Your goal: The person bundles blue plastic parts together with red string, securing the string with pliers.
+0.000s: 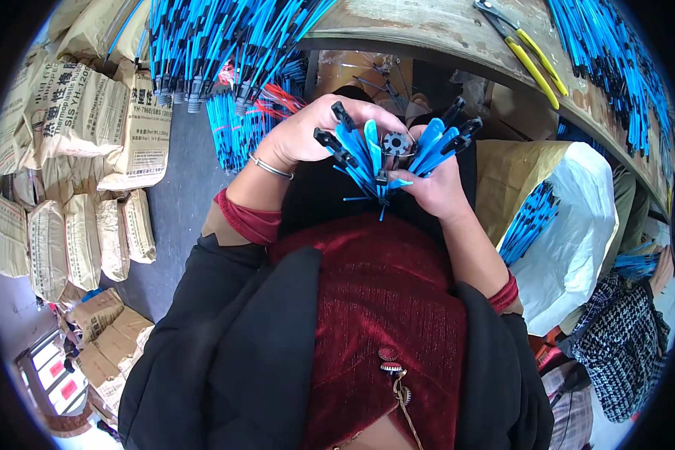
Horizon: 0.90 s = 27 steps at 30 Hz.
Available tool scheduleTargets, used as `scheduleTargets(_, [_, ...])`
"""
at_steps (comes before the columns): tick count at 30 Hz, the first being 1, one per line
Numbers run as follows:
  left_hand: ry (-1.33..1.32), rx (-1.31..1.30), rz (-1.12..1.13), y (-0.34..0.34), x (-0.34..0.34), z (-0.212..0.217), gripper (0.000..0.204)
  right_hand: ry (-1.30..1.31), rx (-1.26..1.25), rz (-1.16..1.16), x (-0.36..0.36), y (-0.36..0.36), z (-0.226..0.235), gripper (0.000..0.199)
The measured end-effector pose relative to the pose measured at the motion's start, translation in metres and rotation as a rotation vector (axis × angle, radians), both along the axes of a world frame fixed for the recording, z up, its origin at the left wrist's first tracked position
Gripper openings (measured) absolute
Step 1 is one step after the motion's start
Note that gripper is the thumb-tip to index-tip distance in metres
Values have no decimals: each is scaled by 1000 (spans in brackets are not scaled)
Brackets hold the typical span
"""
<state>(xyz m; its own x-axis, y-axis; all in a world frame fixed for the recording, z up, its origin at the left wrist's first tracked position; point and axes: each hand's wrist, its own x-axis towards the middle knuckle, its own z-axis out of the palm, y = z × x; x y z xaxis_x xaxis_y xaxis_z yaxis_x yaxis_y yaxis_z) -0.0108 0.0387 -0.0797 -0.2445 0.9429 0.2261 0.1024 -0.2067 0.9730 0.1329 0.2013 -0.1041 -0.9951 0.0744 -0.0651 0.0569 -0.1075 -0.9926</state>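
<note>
On a worn wooden table (420,19), yellow-handled pliers (531,58) and a pile of blue sticks (604,60) are laid, with brown paper sacks (86,112) stacked at the far left. Above the lap, a fanned bundle (376,152) of black-ended blue sticks is held between the left hand (311,129) and the right hand (439,186), both curled around it, beside a round black part (395,142).
</note>
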Motion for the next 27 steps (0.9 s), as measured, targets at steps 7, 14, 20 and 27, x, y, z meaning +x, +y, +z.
scheduleTargets(7, [-185,30,10,-8,18,18,37,-7,-15,-50,0,-3,-6,41])
scheduleTargets(14, [-201,-33,264,-8,39,2,40,-77,8,-46,1,-6,-5,38])
scheduleTargets(20, [10,59,448,10,47,-4,36,4,122,-17,12,8,-11,40])
scheduleTargets(27, [59,15,274,12,45,2,27,-80,-429,181,12,45,11,32])
